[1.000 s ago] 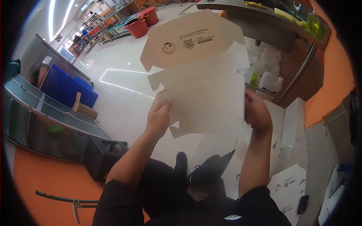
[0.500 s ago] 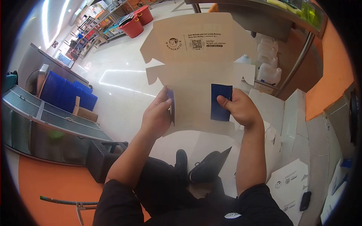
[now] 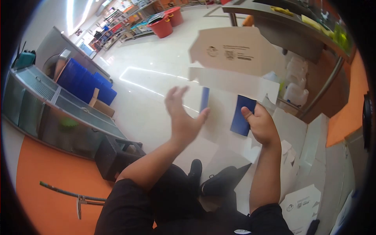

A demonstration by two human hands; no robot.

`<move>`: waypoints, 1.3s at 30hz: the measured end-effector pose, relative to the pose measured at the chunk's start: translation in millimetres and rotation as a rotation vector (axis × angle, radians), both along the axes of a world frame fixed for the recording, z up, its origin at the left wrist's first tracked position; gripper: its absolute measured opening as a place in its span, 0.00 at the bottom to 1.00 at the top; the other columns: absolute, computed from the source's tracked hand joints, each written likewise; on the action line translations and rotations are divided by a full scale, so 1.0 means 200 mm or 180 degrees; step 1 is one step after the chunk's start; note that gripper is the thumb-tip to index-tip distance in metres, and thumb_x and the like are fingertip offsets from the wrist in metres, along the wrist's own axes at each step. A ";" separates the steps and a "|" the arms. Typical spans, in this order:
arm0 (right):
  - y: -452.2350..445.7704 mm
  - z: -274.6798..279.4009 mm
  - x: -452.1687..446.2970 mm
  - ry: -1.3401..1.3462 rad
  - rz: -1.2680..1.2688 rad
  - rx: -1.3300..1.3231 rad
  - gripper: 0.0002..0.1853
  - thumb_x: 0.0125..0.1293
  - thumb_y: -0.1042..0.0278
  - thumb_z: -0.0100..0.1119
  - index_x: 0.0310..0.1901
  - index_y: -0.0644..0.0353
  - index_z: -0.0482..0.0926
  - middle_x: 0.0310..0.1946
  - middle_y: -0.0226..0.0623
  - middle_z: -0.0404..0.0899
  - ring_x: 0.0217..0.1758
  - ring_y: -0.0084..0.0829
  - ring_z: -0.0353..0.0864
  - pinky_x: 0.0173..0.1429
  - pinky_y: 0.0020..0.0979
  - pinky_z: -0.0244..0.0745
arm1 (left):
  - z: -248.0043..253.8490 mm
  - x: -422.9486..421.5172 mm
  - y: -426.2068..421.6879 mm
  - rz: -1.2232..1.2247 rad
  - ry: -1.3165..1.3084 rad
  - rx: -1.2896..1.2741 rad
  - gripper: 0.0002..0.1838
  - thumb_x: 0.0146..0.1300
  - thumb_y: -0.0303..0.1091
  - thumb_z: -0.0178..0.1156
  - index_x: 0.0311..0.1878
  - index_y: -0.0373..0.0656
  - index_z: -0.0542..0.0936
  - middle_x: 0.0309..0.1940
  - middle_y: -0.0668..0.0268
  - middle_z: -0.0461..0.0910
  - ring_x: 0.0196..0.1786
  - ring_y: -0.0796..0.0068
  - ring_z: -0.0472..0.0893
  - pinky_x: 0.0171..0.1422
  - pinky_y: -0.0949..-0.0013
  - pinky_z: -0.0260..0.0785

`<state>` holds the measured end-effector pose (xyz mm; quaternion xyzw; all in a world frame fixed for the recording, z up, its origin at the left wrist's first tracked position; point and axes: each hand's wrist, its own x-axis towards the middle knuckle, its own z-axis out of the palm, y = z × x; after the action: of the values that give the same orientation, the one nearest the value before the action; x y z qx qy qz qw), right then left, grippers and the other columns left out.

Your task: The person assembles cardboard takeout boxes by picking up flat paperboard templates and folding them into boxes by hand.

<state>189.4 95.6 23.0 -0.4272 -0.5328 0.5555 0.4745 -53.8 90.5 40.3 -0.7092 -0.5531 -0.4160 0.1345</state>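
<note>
An unfolded cardboard food box with a printed logo and QR code on its far lid panel hangs in front of me. Its blue right side flap is pinched in my right hand, thumb on the blue face. My left hand is open, fingers spread and slightly blurred. It is beside the blue left side flap, with the thumb tip close to that flap's lower end; whether they touch I cannot tell.
More flat printed box sheets lie at lower right. A glass-topped case, blue crates and a black stool stand to the left. Translucent jugs sit under a steel counter; red tubs are far off.
My left hand has come off the left flap and its fingers have spread. The box has tilted and shifted right and down in view, with my right hand still on its flap.
</note>
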 end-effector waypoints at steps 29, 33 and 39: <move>0.03 -0.06 -0.07 0.0232 0.1078 0.0428 0.32 0.72 0.62 0.69 0.72 0.69 0.72 0.59 0.46 0.83 0.59 0.30 0.81 0.65 0.33 0.77 | 0.06 0.02 -0.05 -0.2844 -0.4052 -0.2419 0.24 0.80 0.30 0.57 0.73 0.42 0.63 0.61 0.58 0.79 0.65 0.63 0.81 0.68 0.54 0.78; 0.04 -0.03 -0.08 0.0007 0.0890 0.0011 0.26 0.71 0.70 0.68 0.69 0.63 0.78 0.51 0.39 0.88 0.45 0.23 0.80 0.57 0.28 0.77 | 0.06 0.03 -0.04 -0.2774 -0.3865 -0.2152 0.18 0.80 0.26 0.53 0.70 0.43 0.67 0.59 0.59 0.82 0.62 0.66 0.84 0.67 0.54 0.79; 0.00 0.01 -0.09 0.0027 0.0576 0.0253 0.21 0.68 0.73 0.71 0.63 0.56 0.85 0.53 0.40 0.89 0.45 0.25 0.83 0.55 0.27 0.79 | 0.07 0.02 -0.03 -0.2519 -0.3680 -0.1900 0.18 0.80 0.25 0.52 0.69 0.43 0.68 0.59 0.61 0.80 0.61 0.68 0.83 0.66 0.58 0.79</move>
<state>171.0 95.7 24.8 -0.3558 -0.5887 0.5763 0.4412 -49.0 83.9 53.8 -0.5301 -0.3290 -0.5712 -0.5333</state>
